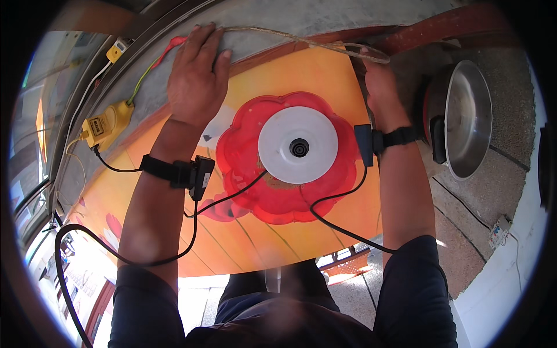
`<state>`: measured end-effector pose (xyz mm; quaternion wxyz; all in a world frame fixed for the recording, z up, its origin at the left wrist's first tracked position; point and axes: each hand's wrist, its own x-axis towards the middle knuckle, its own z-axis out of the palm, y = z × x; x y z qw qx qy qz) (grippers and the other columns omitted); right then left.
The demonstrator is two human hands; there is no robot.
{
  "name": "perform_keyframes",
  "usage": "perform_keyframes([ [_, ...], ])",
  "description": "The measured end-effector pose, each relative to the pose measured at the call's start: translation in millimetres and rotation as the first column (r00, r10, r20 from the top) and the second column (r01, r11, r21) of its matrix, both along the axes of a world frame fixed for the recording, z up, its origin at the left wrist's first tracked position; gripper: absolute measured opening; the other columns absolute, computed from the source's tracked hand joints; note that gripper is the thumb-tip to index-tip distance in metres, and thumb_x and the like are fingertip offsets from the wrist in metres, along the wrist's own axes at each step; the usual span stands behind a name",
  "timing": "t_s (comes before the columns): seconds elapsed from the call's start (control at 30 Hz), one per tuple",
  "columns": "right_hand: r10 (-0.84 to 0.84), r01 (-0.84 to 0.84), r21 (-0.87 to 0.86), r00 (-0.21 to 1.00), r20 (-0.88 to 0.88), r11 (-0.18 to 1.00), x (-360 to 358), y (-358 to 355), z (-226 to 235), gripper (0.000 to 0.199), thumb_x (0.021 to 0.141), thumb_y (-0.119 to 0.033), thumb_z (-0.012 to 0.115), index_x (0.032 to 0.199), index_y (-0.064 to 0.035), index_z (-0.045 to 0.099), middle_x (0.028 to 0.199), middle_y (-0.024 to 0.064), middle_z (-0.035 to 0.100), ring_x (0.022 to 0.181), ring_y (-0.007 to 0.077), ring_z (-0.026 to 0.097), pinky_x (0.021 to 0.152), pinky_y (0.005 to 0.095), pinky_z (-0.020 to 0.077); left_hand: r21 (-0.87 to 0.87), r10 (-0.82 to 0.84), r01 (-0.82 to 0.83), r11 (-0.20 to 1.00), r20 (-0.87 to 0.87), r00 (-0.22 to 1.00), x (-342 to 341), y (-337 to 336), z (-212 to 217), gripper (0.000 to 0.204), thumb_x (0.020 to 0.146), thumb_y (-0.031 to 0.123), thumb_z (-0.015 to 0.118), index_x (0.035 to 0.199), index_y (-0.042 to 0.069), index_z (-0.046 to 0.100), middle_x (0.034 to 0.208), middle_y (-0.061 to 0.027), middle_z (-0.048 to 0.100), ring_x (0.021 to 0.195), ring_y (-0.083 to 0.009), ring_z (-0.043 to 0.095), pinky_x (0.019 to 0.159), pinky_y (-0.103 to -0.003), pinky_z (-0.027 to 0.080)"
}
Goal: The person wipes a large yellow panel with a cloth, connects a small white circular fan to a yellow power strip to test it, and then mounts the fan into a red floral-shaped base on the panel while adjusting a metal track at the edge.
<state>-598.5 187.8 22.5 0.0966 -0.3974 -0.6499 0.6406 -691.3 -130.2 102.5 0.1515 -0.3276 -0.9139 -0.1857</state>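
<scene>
The left hand (197,72) lies flat, fingers spread and open, on the grey ledge (272,17) at the upper middle of the frame, with nothing in its grip. Its fingertips touch a thin rope (301,40) that runs rightward along the ledge to the upper right. The right hand (380,84) is at the right end of that rope, against the far edge of the orange cloth (301,75). Its fingers curl out of sight over that edge, so whether they clamp the rope or the cloth cannot be told.

The cloth covers the counter through the middle of the frame and lies smooth between the two forearms. On it, dead centre, sits a red flower-shaped tray (241,156) with a white round base (297,145) on top, untouched by either hand. Black cables run from the wrist straps down toward the lower edge.

As a judgement: the cloth already appears spread and the rope laid along its far edge. The hands seem to be fixing or pressing that edge, and the rope looks loose at the right end, so that part looks unfinished.

At upper left a yellow plug block (107,123) with green and red wires rests on the ledge. At right a steel pan (464,119) stands on the speckled floor (505,174).
</scene>
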Motion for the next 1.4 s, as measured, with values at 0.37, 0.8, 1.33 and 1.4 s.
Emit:
perform_keyframes([
  [0.37, 0.312, -0.234, 0.806, 0.948, 0.064, 0.544, 35.6, -4.9, 76.4, 0.047, 0.099, -0.045, 0.056, 0.12, -0.0044, 0.065, 0.096, 0.0165, 0.071, 0.091, 0.0307, 0.069, 0.081, 0.0369, 0.0525, 0.052, 0.005, -0.007, 0.999, 0.041, 0.999, 1.1, -2.6, 0.1, 0.037, 0.097, 0.021, 0.059, 0.13, 0.004, 0.059, 0.136, -0.0136, 0.056, 0.131, -0.0327, 0.049, 0.106, -0.04, 0.043],
  [0.8, 0.397, -0.512, 0.629, 0.857, 0.329, 0.585, 32.1, -3.3, 116.3, 0.046, 0.098, -0.047, 0.054, 0.108, -0.0045, 0.069, 0.092, 0.0217, 0.068, 0.089, 0.037, 0.066, 0.08, 0.0383, 0.0497, 0.28, 0.069, -0.114, 0.953, 0.168, 0.983, 30.6, -55.3, 40.3, 0.035, 0.095, 0.013, 0.06, 0.128, 0.004, 0.058, 0.126, -0.0173, 0.062, 0.121, -0.0357, 0.057, 0.1, -0.04, 0.046],
  [1.33, 0.259, -0.411, 0.701, 0.912, 0.319, 0.583, -50.0, -9.6, 126.6, 0.06, 0.099, -0.055, 0.039, 0.108, -0.0053, 0.071, 0.107, 0.0237, 0.068, 0.107, 0.0403, 0.062, 0.094, 0.0427, 0.0462, 0.104, 0.319, -0.349, 0.931, 0.233, 0.919, 88.2, -150.2, 49.2, 0.032, 0.09, 0.006, 0.062, 0.122, 0.003, 0.06, 0.128, -0.0161, 0.061, 0.117, -0.0356, 0.059, 0.097, -0.041, 0.048],
  [1.4, 0.195, -0.343, 0.744, 0.939, 0.283, 0.573, -56.2, -14.0, 121.7, 0.06, 0.1, -0.054, 0.037, 0.112, -0.0057, 0.07, 0.109, 0.024, 0.067, 0.108, 0.0417, 0.061, 0.095, 0.0445, 0.0459, 0.119, 0.287, -0.32, 0.94, 0.232, 0.929, 91.0, -146.5, 46.5, 0.035, 0.089, 0.005, 0.063, 0.124, 0.004, 0.059, 0.129, -0.0156, 0.061, 0.117, -0.0357, 0.058, 0.097, -0.041, 0.048],
])
